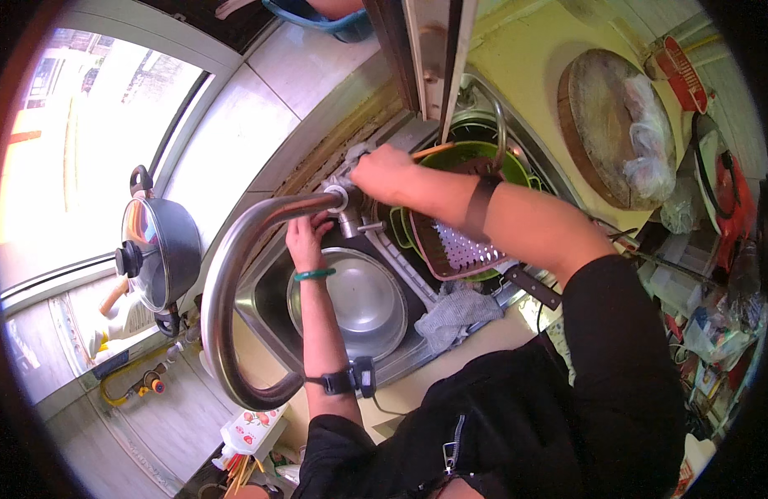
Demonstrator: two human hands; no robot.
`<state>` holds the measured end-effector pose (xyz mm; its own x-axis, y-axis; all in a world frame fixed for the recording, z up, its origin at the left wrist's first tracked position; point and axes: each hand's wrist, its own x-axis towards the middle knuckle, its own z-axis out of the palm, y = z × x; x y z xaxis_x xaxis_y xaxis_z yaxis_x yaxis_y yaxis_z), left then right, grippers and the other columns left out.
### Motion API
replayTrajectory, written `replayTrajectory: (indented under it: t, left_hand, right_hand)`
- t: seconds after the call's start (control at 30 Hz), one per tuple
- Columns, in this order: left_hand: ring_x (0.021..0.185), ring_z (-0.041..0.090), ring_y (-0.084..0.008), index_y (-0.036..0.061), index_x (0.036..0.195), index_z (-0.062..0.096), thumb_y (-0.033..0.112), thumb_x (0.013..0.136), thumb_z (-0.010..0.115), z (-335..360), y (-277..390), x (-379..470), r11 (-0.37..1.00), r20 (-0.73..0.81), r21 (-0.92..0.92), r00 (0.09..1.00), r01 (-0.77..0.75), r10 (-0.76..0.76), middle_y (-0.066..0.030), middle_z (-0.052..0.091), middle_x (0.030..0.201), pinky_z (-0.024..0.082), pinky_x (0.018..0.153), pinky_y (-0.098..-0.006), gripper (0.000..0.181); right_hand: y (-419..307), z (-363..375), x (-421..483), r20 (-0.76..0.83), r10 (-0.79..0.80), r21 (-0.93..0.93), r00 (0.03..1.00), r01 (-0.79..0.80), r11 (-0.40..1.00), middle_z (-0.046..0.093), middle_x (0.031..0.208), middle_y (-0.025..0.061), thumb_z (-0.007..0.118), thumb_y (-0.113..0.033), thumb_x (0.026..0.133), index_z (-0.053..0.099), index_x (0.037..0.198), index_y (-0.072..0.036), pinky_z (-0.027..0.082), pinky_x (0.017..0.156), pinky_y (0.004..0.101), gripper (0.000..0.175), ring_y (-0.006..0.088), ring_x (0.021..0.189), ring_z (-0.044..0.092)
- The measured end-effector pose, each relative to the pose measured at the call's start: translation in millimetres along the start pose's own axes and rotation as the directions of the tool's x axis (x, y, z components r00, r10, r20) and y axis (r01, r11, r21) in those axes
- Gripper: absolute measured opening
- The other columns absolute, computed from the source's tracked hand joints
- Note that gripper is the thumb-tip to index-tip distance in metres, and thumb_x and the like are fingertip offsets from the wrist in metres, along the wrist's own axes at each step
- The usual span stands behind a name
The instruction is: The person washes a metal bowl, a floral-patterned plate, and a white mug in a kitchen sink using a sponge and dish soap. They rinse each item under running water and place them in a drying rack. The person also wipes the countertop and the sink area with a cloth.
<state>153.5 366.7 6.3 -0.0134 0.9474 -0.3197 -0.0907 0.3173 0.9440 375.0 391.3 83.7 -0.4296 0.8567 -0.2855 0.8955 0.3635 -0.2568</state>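
Observation:
My right hand (384, 169) reaches across to the back ledge of the stainless-steel sink (384, 374), shut on a grey cloth (358, 151) behind the tap. Part of the cloth is hidden by my fingers. My left hand (306, 238) is beside the base of the curved metal tap (217, 299), its fingers apart; whether they touch the ledge cannot be made out. Below that hand, a round metal basin (362, 293) sits in the left bowl. Under my right forearm, a pink perforated basket (462, 252) rests in a green colander (518, 163) over the right bowl.
A second grey cloth (456, 317) drapes over the front sink edge, near a knife handle (534, 287). A lidded pot (175, 249) stands by the window. On the right counter, a plastic bag lies on a round wooden chopping board (587, 125). A window frame (434, 56) juts in above.

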Motion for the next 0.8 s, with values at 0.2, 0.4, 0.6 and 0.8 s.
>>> replayTrajectory:
  t: [0.2, 0.4, 0.6, 0.8]
  left_hand:
    - [0.077, 0.054, -0.0069, 0.0059, 0.124, 0.048, 0.010, 0.089, 0.048, 12, 11, 15, 0.899, 0.304, 0.368, 0.944, -0.237, 0.125, -0.0030, 0.060, 0.101, 0.046, 0.058, -0.0203, 0.036]
    - [0.073, 0.057, -0.0118, 0.0008, 0.099, 0.060, 0.005, 0.081, 0.056, 4, 4, 35, 0.560, 0.396, 0.653, 0.860, -0.510, 0.321, -0.0053, 0.062, 0.085, 0.047, 0.064, -0.0274, 0.019]
    - [0.066, 0.055, -0.0090, 0.0009, 0.099, 0.058, 0.010, 0.083, 0.058, -8, -2, 17, 0.870, -0.015, 0.423, 0.959, -0.252, 0.285, -0.0035, 0.060, 0.084, 0.044, 0.054, -0.0216, 0.019]
    - [0.061, 0.050, -0.0041, 0.0029, 0.099, 0.058, 0.012, 0.084, 0.059, -9, -5, 9, 0.888, -0.038, 0.401, 0.964, -0.226, 0.263, -0.0004, 0.058, 0.077, 0.036, 0.044, -0.0177, 0.018]
  right_hand:
    - [-2, 4, -2, -0.062, 0.023, 0.012, 0.998, -0.023, 1.000, 0.066, 0.082, 0.0117, 0.055, -0.014, 0.073, 0.067, 0.079, -0.007, 0.052, 0.062, 0.0373, 0.015, 0.0258, 0.076, 0.065]
    - [-1, 2, -3, -0.046, 0.042, 0.054, 0.998, -0.040, 0.998, 0.065, 0.087, 0.0120, 0.053, -0.014, 0.076, 0.066, 0.085, -0.008, 0.052, 0.066, 0.0378, 0.017, 0.0270, 0.080, 0.064]
    - [20, -7, -35, -0.137, 0.129, 0.135, 0.982, -0.110, 0.985, 0.064, 0.091, 0.0138, 0.053, -0.013, 0.078, 0.066, 0.087, -0.006, 0.052, 0.067, 0.0384, 0.018, 0.0276, 0.080, 0.064]
    - [20, -4, -43, -0.314, 0.166, 0.249, 0.935, -0.087, 0.965, 0.059, 0.099, 0.0162, 0.052, -0.010, 0.078, 0.065, 0.087, -0.004, 0.052, 0.065, 0.0413, 0.017, 0.0295, 0.081, 0.063]
